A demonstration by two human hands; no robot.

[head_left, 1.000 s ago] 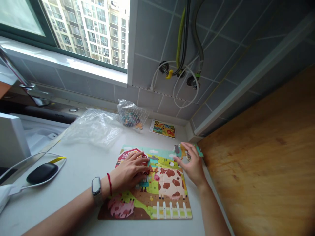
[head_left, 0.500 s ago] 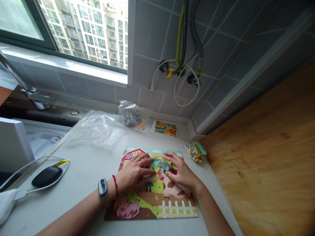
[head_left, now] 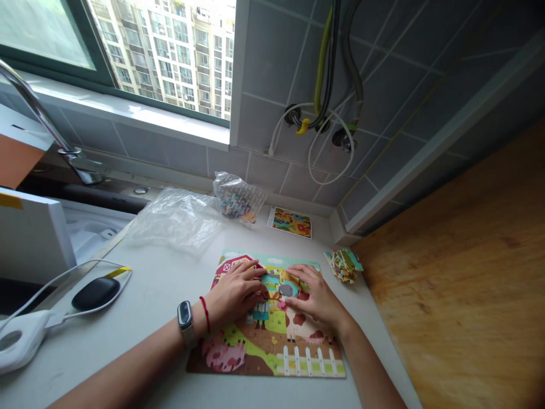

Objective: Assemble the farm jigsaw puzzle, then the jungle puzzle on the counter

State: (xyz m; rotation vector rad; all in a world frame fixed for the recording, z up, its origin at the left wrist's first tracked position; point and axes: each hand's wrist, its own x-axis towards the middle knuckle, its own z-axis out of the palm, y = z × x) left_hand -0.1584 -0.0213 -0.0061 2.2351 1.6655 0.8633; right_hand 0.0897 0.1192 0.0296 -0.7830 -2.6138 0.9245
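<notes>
A farm-picture jigsaw puzzle (head_left: 264, 358) lies flat on the white counter, with a barn, cows, a pink pig and a white fence. My left hand (head_left: 238, 289) rests over its upper left part, fingers bent and apart, fingertips at the middle. From the right, my right hand (head_left: 317, 295) reaches over the puzzle with thumb and fingers spread around a piece with a grey shape (head_left: 288, 290). Whether that piece is gripped or lies flat is unclear. A smartwatch and red string are on my left wrist.
A pile of puzzle pieces (head_left: 344, 265) sits right of the puzzle. Behind are a picture card (head_left: 290, 221), a bag of pieces (head_left: 235, 201) and clear plastic (head_left: 174, 218). A black mouse-shaped object (head_left: 96, 293) and white cable lie left, near a faucet (head_left: 72, 153).
The whole view has shifted slightly, moving the scene right. My left fingers have drawn back a little, showing more of the blue-clothed figure. My right hand stays at nearly the same spot on the puzzle.
</notes>
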